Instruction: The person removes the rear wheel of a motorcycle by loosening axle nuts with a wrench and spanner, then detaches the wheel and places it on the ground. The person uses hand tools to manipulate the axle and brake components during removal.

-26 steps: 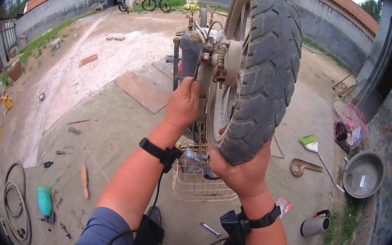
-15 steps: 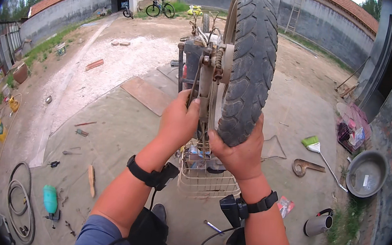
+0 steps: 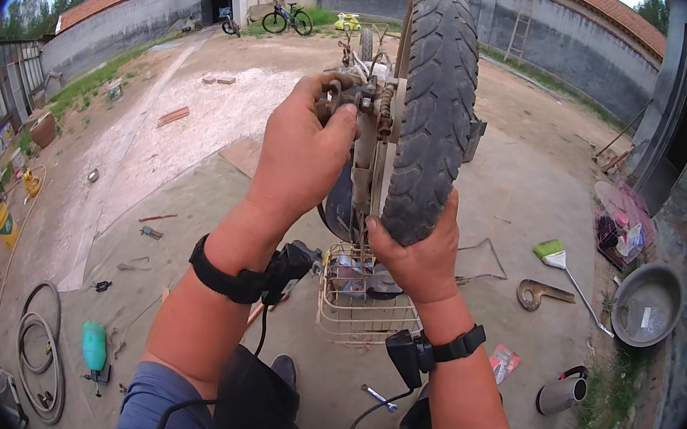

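Note:
A two-wheeled bike stands upside down before me, its worn black tyre [image 3: 437,97] upright at the top. My right hand [image 3: 416,253] is closed around the lower near end of the tyre, thumb on its left side. My left hand [image 3: 310,137] is raised to the axle end, left of the wheel. Its fingers curl round a rusty metal part there, mostly hidden by the hand. A rusty coil spring [image 3: 385,121] sits between that hand and the tyre. Below hangs the bike's pale wire basket [image 3: 369,316], on the ground.
Left on the ground lie a coiled hose [image 3: 44,349], a green bottle [image 3: 93,347] and scattered tools. A wrench [image 3: 378,397] lies by my feet. To the right are a broom [image 3: 557,258], a curved rusty metal part [image 3: 527,294], a grey basin [image 3: 648,305] and a metal jug [image 3: 562,391].
My left hand has moved up from the lower frame to the axle end. The wheel and frame have shifted slightly; my right hand still holds the tyre.

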A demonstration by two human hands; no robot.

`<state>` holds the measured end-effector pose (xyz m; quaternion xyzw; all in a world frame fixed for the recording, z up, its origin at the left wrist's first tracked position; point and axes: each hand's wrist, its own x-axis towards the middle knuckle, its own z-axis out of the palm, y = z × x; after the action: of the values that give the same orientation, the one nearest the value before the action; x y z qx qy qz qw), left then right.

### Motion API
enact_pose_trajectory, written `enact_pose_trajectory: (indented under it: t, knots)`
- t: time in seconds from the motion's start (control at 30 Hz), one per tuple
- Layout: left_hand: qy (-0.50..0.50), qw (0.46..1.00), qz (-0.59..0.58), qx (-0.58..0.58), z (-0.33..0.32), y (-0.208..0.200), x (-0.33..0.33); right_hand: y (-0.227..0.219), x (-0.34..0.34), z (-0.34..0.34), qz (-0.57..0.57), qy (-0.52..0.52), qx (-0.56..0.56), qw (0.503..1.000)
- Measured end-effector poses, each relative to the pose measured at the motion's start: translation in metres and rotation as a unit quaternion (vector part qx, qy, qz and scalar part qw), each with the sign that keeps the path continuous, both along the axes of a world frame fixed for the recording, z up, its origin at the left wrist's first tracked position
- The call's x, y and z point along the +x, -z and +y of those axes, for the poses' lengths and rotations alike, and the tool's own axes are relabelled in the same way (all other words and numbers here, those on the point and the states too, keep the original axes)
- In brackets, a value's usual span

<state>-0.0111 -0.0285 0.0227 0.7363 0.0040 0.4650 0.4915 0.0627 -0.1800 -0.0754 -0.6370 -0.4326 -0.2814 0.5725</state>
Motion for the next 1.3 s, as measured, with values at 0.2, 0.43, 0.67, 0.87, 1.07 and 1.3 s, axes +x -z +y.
enact_pose_trajectory:
  t: [0.2,0.43,0.67,0.87,1.07,1.3]
  knots:
    - [-0.097,0.978,-0.02,0.183,0.065,-0.067,0.062,-0.006,-0.007,-0.001,0.041,-0.015,-0.013,0.999]
    - [0.084,0.983,0.079,-0.145,0.097,-0.05,0.102,0.0,-0.001,-0.003,-0.018,-0.013,-0.016,1.0]
    - [0.154,0.888,0.09,-0.424,0.121,0.006,0.14,0.009,0.006,-0.008,-0.026,-0.032,-0.072,0.997]
    - [0.222,0.769,-0.029,-0.599,0.109,0.068,0.144,0.004,-0.001,-0.004,-0.006,-0.017,-0.04,0.999]
    - [0.227,0.658,-0.218,-0.684,0.054,0.103,0.12,-0.001,0.0,-0.006,-0.007,-0.005,-0.065,0.998]
    - [0.171,0.745,-0.27,-0.585,0.027,0.111,0.072,0.004,0.002,-0.003,-0.029,-0.014,-0.033,0.999]
